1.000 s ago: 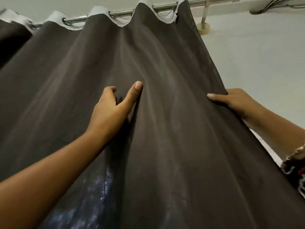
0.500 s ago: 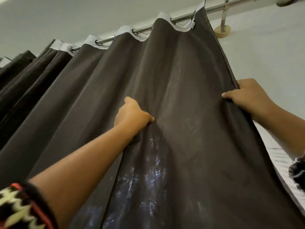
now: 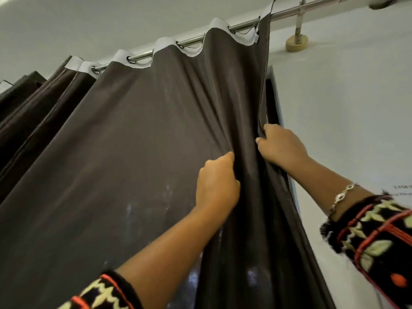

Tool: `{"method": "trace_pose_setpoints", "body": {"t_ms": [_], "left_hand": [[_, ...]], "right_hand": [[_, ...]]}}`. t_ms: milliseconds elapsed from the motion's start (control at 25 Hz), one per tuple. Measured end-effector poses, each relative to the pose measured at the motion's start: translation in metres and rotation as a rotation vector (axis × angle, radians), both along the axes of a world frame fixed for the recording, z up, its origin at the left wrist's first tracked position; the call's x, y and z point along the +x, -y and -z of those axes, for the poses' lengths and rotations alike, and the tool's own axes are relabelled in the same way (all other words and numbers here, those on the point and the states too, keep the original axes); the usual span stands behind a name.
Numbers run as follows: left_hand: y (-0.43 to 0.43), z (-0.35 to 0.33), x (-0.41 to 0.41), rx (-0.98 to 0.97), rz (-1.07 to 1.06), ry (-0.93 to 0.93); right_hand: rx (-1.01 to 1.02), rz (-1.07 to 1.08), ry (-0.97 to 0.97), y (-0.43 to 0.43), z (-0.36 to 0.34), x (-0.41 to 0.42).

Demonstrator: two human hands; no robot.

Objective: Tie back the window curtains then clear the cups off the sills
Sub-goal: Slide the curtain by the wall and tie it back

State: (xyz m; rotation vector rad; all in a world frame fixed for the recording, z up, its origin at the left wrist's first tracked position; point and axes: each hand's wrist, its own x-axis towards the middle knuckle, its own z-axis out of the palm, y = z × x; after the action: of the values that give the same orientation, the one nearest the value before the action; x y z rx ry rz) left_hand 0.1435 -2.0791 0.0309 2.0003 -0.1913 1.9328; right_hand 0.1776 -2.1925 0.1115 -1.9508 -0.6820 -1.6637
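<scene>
Gathering the dark curtain (image 3: 133, 163), which hangs from its rod (image 3: 285, 15), the head view shows the left hand (image 3: 217, 184) clenched on a fold just beside the right hand (image 3: 281, 146), whose fingers (image 3: 264, 130) pinch the hem. A second ago the hands were well apart. This bunching likely prepares the tie-back. A strip of window frame (image 3: 275, 97) shows; no cups are in view.

We're wearing black sleeves (image 3: 379, 244) stitched with cream leaves and red lines, plus a silver bracelet (image 3: 344, 194) on our right wrist.
</scene>
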Motion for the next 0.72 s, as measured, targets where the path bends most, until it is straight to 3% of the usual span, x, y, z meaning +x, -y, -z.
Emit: {"method": "trace_pose_setpoints", "body": {"t_ms": [400,560,720], "left_hand": [[0.101,-0.03,0.004,0.256,0.34,0.02],[0.102,-0.014,0.016,0.222,0.289,-0.02],[0.087,-0.004,0.013,0.157,0.224,-0.014]], "right_hand": [[0.196,-0.148,0.0,0.09,-0.033,0.006],[0.165,-0.145,-0.006,0.089,-0.027,-0.004],[0.062,0.019,-0.095,0.05,-0.015,-0.005]]}}
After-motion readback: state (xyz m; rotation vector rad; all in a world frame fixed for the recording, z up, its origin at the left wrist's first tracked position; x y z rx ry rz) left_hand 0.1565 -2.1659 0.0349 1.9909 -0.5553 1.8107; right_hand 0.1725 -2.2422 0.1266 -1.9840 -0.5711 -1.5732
